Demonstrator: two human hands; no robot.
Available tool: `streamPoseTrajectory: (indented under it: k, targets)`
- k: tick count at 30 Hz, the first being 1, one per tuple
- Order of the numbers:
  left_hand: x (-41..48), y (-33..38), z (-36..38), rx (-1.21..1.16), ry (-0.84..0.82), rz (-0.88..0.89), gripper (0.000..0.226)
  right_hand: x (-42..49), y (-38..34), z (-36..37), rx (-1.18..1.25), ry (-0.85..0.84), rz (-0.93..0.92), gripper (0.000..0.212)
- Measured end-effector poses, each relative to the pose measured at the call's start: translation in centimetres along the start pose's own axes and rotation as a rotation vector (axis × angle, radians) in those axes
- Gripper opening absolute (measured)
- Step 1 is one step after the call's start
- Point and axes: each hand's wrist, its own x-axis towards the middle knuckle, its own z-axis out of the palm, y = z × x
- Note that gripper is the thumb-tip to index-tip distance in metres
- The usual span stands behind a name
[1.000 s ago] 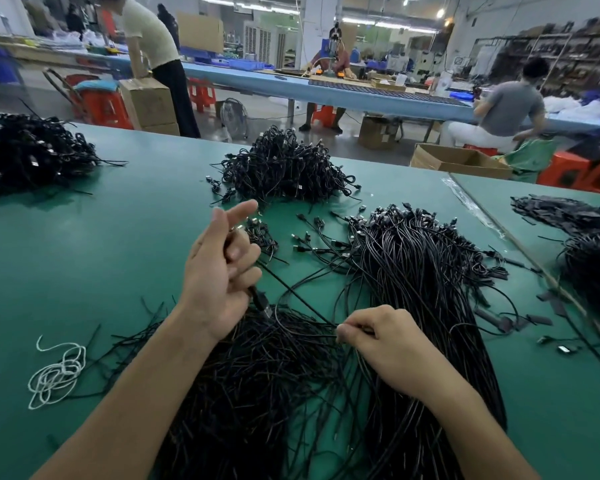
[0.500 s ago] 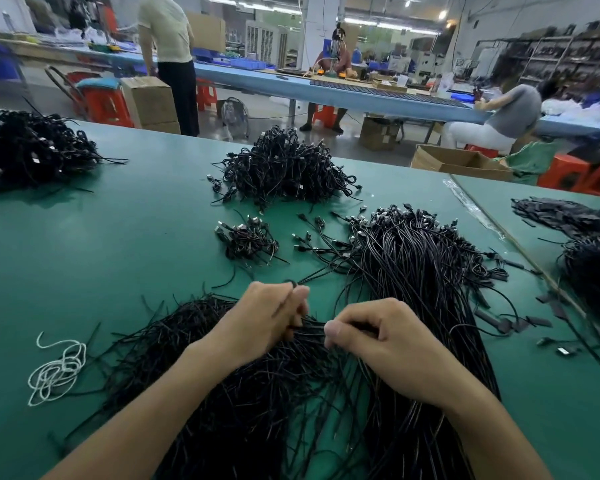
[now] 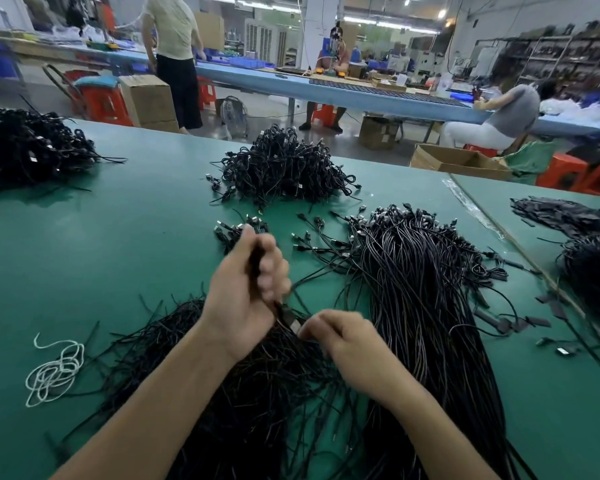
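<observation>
Green desk (image 3: 118, 244) under factory lights: the left hand (image 3: 243, 292) curls its fingers round one black cable (image 3: 286, 315), just above the near heap (image 3: 257, 393). Close beside it, the right hand (image 3: 354, 348) pinches the cable's plug end.

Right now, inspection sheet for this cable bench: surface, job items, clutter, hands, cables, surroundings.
Surface: green table mat, taped seam at right.
Job's things: thin black cable with metal plug, held over loose heap of black cables.
Clutter: tangled white string; flat black tabs at right.
Grippers: left hand grips the cable; right hand pinches near its plug; both blurred.
Cables: long straight black cable bundle; coiled black cable pile at centre; far-left pile.
Surroundings: workers at long blue bench, cardboard boxes, red plastic stools.
</observation>
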Motion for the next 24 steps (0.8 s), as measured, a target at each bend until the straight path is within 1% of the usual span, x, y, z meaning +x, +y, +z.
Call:
streamPoseTrajectory:
  k: [1,2,3,4,6,7,8,10,12,14,15,17,18,20,22,23,24]
  targets:
    - [0.5,0.2,-0.3,-0.016,0.057,0.073,0.044,-0.2,0.0,0.2,-0.053,-0.078,0.018,0.029]
    - [1.0,0.3,-0.8,0.035,0.087,0.141,0.042,-0.4,-0.1,0.2,-0.102,-0.134,0.018,0.027]
    - [1.3,0.2,-1.4,0.166,0.106,0.200,0.039,-0.6,-0.4,0.1,-0.140,-0.156,0.002,0.026]
    - [1.4,0.1,-1.9,0.374,0.126,0.249,0.037,-0.7,-0.7,-0.2,-0.164,-0.142,-0.022,0.026]
    - [1.2,-0.4,-2.9,0.854,0.143,0.290,0.031,-0.8,-1.5,-1.1,-0.196,-0.038,-0.075,0.024]
    - [1.0,-0.7,-3.2,1.023,0.122,0.260,0.029,-0.7,-1.8,-1.8,-0.216,0.036,-0.101,0.020]
    - [0.8,-0.9,-3.3,1.131,0.098,0.211,0.028,-0.7,-2.1,-2.4,-0.236,0.114,-0.126,0.015]
    - [0.2,-1.1,-3.1,1.250,0.056,0.106,0.033,-0.5,-2.5,-3.6,-0.246,0.251,-0.180,0.011]
    - [-0.4,-1.3,-2.5,1.282,-0.042,-0.012,0.046,-0.2,-2.7,-4.2,-0.224,0.324,-0.239,0.010]
    - [-1.1,-1.3,-1.6,1.182,-0.174,-0.152,0.061,0.1,-2.8,-4.0,-0.180,0.350,-0.293,0.007]
    - [-1.4,-1.3,-1.1,1.072,-0.224,-0.227,0.065,0.3,-2.7,-3.7,-0.132,0.356,-0.303,0.007]
    - [-1.9,-0.9,-0.5,0.769,-0.280,-0.345,0.063,0.5,-2.2,-3.0,0.022,0.326,-0.273,0.015]
    - [-1.9,-0.6,-0.4,0.607,-0.290,-0.367,0.058,0.5,-1.9,-2.4,0.091,0.289,-0.237,0.020]
    - [-1.6,-0.1,-0.2,0.308,-0.271,-0.327,0.051,0.4,-1.1,-1.3,0.114,0.198,-0.155,0.023]
    - [-1.0,0.1,-0.1,0.090,-0.185,-0.214,0.046,0.1,-0.6,-0.2,0.037,0.107,-0.106,0.025]
    - [-0.7,0.0,-0.1,0.048,-0.128,-0.148,0.044,-0.2,-0.5,0.3,-0.019,0.053,-0.100,0.025]
    - [-0.5,-0.1,-0.2,0.063,-0.077,-0.081,0.042,-0.4,-0.6,0.6,-0.083,-0.006,-0.105,0.024]
